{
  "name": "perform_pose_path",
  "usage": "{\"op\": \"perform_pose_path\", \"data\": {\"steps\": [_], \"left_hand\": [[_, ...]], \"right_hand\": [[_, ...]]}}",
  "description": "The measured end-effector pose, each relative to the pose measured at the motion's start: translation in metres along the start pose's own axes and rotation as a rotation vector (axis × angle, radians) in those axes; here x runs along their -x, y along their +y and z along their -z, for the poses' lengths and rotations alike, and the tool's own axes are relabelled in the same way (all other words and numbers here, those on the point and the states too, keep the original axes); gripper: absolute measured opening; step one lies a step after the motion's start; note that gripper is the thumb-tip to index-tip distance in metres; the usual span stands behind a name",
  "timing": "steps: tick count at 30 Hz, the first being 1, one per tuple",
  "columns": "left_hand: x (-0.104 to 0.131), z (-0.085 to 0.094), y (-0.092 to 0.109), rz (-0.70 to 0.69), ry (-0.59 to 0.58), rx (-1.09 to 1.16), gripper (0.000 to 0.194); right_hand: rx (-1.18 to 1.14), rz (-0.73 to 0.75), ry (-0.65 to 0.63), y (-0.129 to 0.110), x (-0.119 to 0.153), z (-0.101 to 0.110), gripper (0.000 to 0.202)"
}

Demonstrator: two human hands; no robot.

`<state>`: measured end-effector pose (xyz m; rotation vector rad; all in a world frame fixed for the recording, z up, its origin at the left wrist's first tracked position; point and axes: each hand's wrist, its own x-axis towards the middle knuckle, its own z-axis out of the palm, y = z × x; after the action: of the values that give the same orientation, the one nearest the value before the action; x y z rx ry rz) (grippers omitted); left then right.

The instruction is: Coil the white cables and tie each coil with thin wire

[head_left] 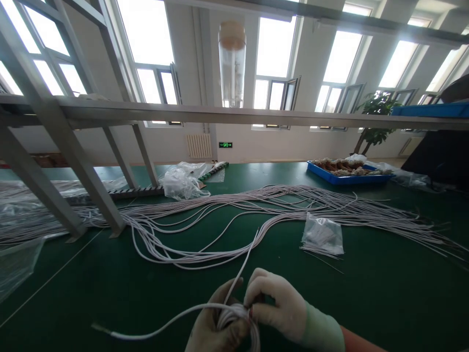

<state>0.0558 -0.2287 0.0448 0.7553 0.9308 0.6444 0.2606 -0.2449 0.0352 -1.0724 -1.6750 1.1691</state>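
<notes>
Coiled cable point(227, 317) is resting over the green table point(146, 298), the gloved left hand point(209, 325) wrapping its fingers around the loops. The gloved right hand point(282, 308) is pinching the coil's edge. One loose end point(126, 337) is pointing left; beyond, long cables point(223, 255) are lying.

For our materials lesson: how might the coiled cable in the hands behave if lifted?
Likely flexible: the coiled cable bends into tight loops in the left hand. Probably somewhat springy too: its loose end arcs smoothly without visible kinks.
</notes>
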Motion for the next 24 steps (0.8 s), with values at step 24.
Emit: {"op": "perform_pose_path", "data": {"steps": [24], "left_hand": [[-0.006, -0.003, -0.024, -0.187, 0.145, -0.219, 0.089]], "right_hand": [[0.259, -0.009, 0.234, 0.023, 0.025, -0.042, 0.03]]}}
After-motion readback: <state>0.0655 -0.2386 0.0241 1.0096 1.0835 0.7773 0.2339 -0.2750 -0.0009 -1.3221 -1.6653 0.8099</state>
